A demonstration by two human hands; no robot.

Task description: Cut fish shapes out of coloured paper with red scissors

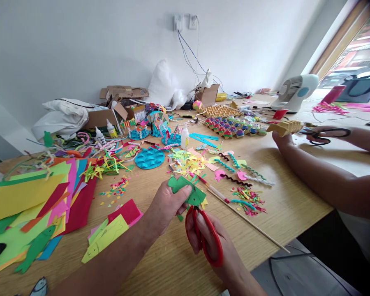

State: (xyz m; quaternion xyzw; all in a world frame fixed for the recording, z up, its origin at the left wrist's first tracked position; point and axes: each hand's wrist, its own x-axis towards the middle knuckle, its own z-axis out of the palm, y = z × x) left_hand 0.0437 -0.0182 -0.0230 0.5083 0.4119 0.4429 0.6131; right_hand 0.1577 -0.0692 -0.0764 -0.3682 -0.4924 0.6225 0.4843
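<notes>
My left hand (166, 202) pinches a piece of green paper (196, 197) between thumb and fingers, with a drawn outline and an eye dot on it. In my right hand (216, 234) are red-handled scissors (217, 255), my fingers through the loops. Their blades meet the lower edge of the green paper and are mostly hidden by it. Left of my forearm lies a yellow paper fish (106, 236) with drawn lines, on top of red, pink and green sheets. Yellow and pastel paper scraps (188, 162) are heaped just beyond my left hand.
Coloured sheets (27, 197) cover the table's left side. A thin wooden stick (249, 220) and a pen (212, 189) lie to the right. Beyond are a glue bottle (185, 137) and painted egg trays (231, 126). At right, another person's hands (283, 142) hold black scissors (325, 133) and cardboard.
</notes>
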